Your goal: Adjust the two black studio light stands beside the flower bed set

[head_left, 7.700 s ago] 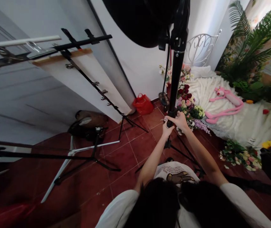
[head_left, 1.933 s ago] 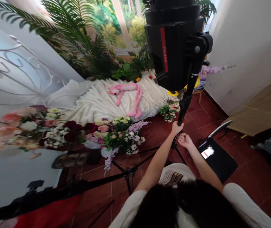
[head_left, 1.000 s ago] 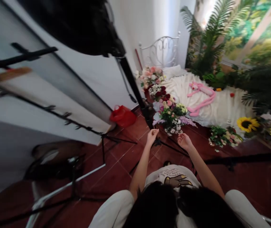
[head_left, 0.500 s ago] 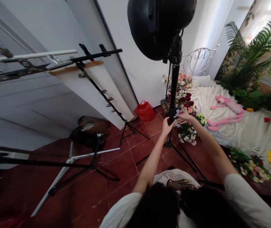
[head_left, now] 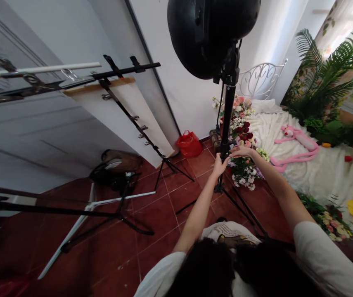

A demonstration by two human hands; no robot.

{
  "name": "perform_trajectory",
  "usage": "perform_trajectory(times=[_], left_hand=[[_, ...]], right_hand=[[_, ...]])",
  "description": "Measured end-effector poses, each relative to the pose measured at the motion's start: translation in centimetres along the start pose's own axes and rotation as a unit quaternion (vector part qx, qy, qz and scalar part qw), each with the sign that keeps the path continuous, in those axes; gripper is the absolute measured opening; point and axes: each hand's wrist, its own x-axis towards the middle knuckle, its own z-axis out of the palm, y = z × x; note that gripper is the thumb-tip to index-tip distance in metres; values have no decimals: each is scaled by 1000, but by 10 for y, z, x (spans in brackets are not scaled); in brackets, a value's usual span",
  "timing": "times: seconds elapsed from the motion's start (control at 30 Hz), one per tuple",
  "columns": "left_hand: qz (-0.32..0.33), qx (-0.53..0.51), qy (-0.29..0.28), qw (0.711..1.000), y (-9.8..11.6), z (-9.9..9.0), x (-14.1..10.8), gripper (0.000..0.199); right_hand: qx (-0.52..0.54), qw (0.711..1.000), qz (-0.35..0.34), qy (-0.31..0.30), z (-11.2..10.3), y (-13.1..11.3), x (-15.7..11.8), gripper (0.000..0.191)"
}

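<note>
Plainly, the light stand (head_left: 226,119) is a top-heavy thing: a bulky black lamp head (head_left: 213,37) sits at the upper end of a slim dark pole, and thin spread legs (head_left: 237,206) meet the red tiled floor (head_left: 160,214). It stands a little far of the person's body, between a red bag (head_left: 190,144) to the left and the flowers (head_left: 247,175) to the right. The left hand (head_left: 220,165) has its grip curled around the pole just under the collar (head_left: 225,148). The right hand (head_left: 240,152) comes in from the right side, fingers stretched toward that same collar and loosely bent; whether its grip pinches anything there is too small to make out.

The pole should feel stiff and rather smooth, so a palm could slide along it if held slackly. Most of the weight is likely in the lamp head, which would also be the fragile part, and the whole could tip if pushed high up. The collar looks the best place to hold: thicker than the tube, with one hand bearing the weight below it. The cord (head_left: 220,107) hanging beside the pole is soft and best left out of the grasp.
</note>
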Motion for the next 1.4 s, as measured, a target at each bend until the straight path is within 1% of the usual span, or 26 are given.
perform_trajectory(times=[0.1, 0.17, 0.23, 0.3, 0.43, 0.5, 0.57, 0.67, 0.73, 0.8, 0.9, 1.0, 1.07, 1.1, 1.13, 1.2, 1.23, 1.3, 1.37, 1.4], left_hand=[[8, 2, 2, 1000, 0, 0, 1, 37], [10, -2, 1, 1000, -1, 0, 1, 37], [8, -5, 1, 1000, -1, 0, 1, 36], [7, -6, 1, 1000, -1, 0, 1, 36], [10, -13, -5, 1000, -3, 0, 1, 34], [13, -15, -10, 1000, -5, 0, 1, 34], [17, -16, -10, 1000, -6, 1, 0, 34], [19, -9, 3, 1000, -7, 1, -2, 36], [6, 0, 8, 1000, -5, 0, -3, 40], [-7, 7, 9, 1000, -4, -1, -4, 45], [-9, 16, 19, 1000, -3, -1, -6, 49], [-12, 19, 34, 999, -5, 2, -6, 47], [-18, 20, 50, 998, -6, 5, -6, 45], [-21, 22, 60, 998, -7, 7, -5, 45], [-24, 24, 67, 997, -8, 9, -5, 44], [-24, 28, 74, 997, -9, 11, -4, 44], [-21, 31, 74, 997, -9, 11, -4, 44], [-15, 34, 73, 997, -10, 11, -3, 44], [-9, 33, 71, 997, -10, 10, -3, 44], [-8, 30, 71, 997, -10, 10, -3, 44]], right_hand=[[-151, 988, -32, -26, 3, 2, -2, 27], [-205, 973, -110, 12, 10, 5, -4, 25], [-238, 952, -183, 54, 18, 10, -8, 27], [-254, 937, -227, 76, 25, 16, -15, 30], [-238, 933, -258, 80, 40, 29, -33, 38], [-214, 935, -266, 100, 51, 35, -39, 40], [-192, 936, -260, 138, 64, 40, -40, 35], [-178, 938, -238, 178, 85, 41, -37, 22], [-190, 929, -249, 195, 96, 33, -36, 18], [-215, 907, -283, 224, 104, 17, -39, 18], [-245, 870, -344, 255, 112, -21, -46, 23], [-249, 846, -403, 246, 117, -60, -51, 34], [-249, 839, -423, 234, 118, -77, -52, 39], [-247, 840, -425, 229, 118, -82, -51, 40], [-244, 844, -423, 224, 116, -85, -50, 41], [-230, 858, -411, 206, 107, -81, -47, 42], [-218, 866, -406, 194, 100, -76, -44, 43], [-194, 885, -391, 164, 83, -57, -40, 45], [-185, 905, -357, 139, 63, -31, -36, 43], [-190, 916, -328, 131, 53, -16, -36, 39]])
